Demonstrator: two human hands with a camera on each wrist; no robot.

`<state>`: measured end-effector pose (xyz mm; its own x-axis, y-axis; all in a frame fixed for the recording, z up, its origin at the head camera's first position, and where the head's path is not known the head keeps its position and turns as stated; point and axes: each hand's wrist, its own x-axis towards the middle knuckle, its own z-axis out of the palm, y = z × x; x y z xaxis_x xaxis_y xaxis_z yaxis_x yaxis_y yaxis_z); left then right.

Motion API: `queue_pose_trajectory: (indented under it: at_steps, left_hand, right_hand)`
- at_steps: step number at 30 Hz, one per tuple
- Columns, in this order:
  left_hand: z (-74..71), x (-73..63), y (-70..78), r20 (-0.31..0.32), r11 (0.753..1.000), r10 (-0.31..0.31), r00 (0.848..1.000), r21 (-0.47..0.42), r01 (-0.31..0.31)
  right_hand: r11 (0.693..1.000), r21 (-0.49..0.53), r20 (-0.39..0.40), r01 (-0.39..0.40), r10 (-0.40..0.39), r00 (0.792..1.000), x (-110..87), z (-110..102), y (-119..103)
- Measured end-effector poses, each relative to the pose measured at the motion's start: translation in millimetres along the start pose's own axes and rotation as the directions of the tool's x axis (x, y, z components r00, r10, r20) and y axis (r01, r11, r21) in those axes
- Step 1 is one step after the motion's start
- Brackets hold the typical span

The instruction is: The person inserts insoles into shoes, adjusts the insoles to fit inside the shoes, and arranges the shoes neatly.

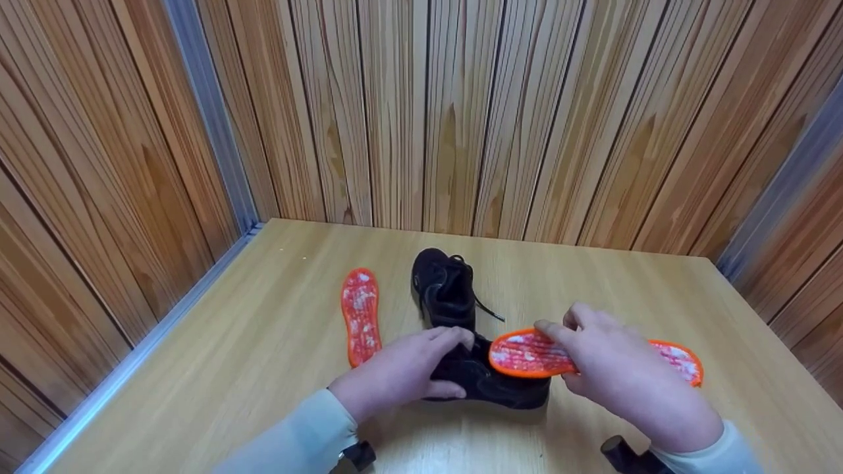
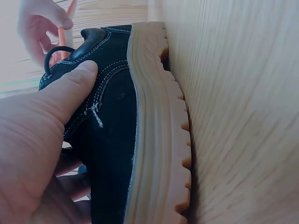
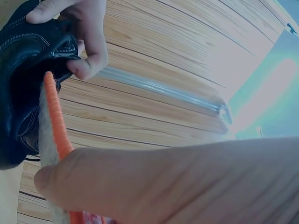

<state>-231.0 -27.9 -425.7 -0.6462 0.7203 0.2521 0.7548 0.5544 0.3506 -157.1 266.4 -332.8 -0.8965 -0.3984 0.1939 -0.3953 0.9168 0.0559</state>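
We pinch the insole [image 1: 527,353] in our right hand [image 1: 612,359], one end at the opening of the near shoe [image 1: 504,390]; we'd best line it up lengthwise and keep it flat. Our left hand [image 1: 408,368] grips that shoe on the counter [image 1: 217,368] and should steady it without squashing it.

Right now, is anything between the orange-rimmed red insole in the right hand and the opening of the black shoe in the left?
Nothing visible; near the insole, the left hand grips the shoe without covering its opening.
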Motion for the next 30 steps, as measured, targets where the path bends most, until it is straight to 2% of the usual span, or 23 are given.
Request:
queue_pose_trajectory:
  at_steps: [7, 17, 30]
  left_hand:
    - [2.7, -0.5, 0.4, -0.003, 1.000, -0.002, 1.000, 0.013, 0.002]
    - [0.1, 1.6, 0.2, 0.007, 1.000, 0.012, 1.000, -0.014, -0.012]
    - [0.1, 0.6, -0.4, 0.003, 1.000, -0.009, 1.000, -0.021, 0.009]
  right_hand:
    - [1.000, -0.003, 0.049, -0.018, 0.018, 0.999, 2.1, 8.3, -11.2]
    - [0.999, -0.035, 0.011, -0.008, 0.008, 1.000, 3.1, 13.5, -16.3]
    - [0.999, -0.032, 0.057, -0.010, 0.012, 0.998, 8.0, 14.5, -24.0]
